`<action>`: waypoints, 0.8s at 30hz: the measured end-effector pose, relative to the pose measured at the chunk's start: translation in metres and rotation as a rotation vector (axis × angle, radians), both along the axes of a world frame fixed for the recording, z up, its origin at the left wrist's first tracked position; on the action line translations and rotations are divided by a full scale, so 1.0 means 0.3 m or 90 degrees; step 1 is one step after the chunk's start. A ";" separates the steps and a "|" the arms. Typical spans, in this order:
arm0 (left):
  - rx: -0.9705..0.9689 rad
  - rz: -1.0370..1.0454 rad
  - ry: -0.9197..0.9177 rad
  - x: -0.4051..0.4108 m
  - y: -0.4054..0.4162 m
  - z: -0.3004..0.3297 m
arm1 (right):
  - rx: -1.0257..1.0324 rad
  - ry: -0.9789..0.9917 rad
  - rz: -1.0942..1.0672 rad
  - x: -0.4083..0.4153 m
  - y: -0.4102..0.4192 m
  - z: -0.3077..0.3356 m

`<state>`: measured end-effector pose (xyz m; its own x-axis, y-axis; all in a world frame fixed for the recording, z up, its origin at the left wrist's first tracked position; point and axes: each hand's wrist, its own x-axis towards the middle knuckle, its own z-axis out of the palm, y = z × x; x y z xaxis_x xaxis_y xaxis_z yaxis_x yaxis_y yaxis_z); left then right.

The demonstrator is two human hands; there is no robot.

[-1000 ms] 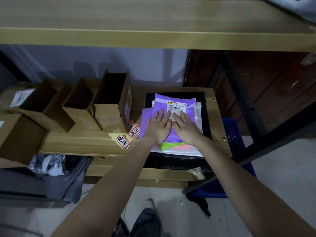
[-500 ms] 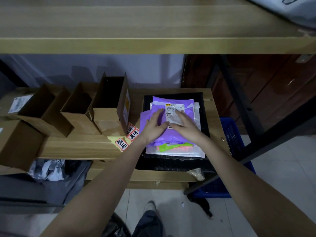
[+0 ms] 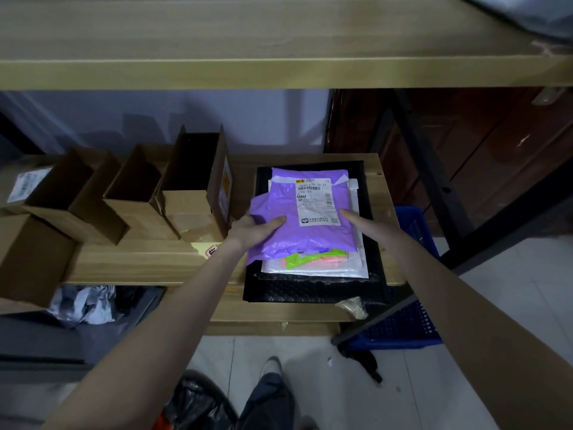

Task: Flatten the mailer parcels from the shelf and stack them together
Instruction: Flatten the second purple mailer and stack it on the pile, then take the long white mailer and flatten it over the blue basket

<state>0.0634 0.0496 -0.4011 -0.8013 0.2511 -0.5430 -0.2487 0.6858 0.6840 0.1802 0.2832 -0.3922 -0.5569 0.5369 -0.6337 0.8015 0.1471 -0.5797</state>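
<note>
A purple mailer (image 3: 310,231) with a white shipping label lies on top of a stack at the right end of the wooden shelf (image 3: 139,262). Under it is a white mailer (image 3: 313,270) showing green and orange contents, and at the bottom a black bubble mailer (image 3: 310,291). My left hand (image 3: 252,229) grips the purple mailer's left edge, thumb on top. My right hand (image 3: 364,223) holds its right edge with the thumb on top; the other fingers are hidden.
Several open cardboard boxes (image 3: 189,193) stand on the shelf just left of the stack. An upper shelf board (image 3: 279,69) overhangs. A blue basket (image 3: 412,321) and a black frame post (image 3: 434,181) are at the right. Crumpled grey bags (image 3: 86,305) lie below left.
Both hands were pressing flat on the middle of the purple mailer. They have slid apart to its left and right edges and taken hold of it.
</note>
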 end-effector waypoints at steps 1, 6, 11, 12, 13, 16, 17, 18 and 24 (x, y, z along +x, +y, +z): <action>0.032 0.023 -0.014 0.001 0.004 0.003 | -0.004 0.004 0.001 -0.003 0.001 0.001; 0.129 0.053 -0.073 0.028 0.016 0.041 | -0.035 0.049 0.021 -0.004 -0.003 0.003; 0.108 0.064 -0.031 0.021 0.018 0.033 | 0.005 0.046 0.059 -0.014 -0.032 0.028; 0.099 0.061 -0.018 0.020 0.018 0.034 | 0.018 0.053 0.074 -0.015 -0.035 0.041; 0.096 0.055 -0.001 0.010 0.017 0.021 | 0.028 0.068 0.082 -0.014 -0.035 0.046; 0.089 0.042 0.016 0.034 0.016 0.052 | 0.078 0.103 0.076 0.003 -0.047 0.063; 0.083 0.042 0.022 0.049 0.019 0.066 | 0.108 0.111 0.073 0.010 -0.055 0.070; 0.075 0.049 0.032 0.064 0.022 0.071 | 0.134 0.120 0.073 0.015 -0.064 0.075; 0.004 0.075 0.144 0.087 0.000 0.048 | 0.161 0.158 0.085 0.028 -0.150 0.074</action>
<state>0.0894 0.0495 -0.3867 -0.9262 0.1520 -0.3449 -0.1663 0.6564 0.7359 0.1886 0.2381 -0.3700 -0.7520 0.5720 -0.3275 0.6059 0.4042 -0.6852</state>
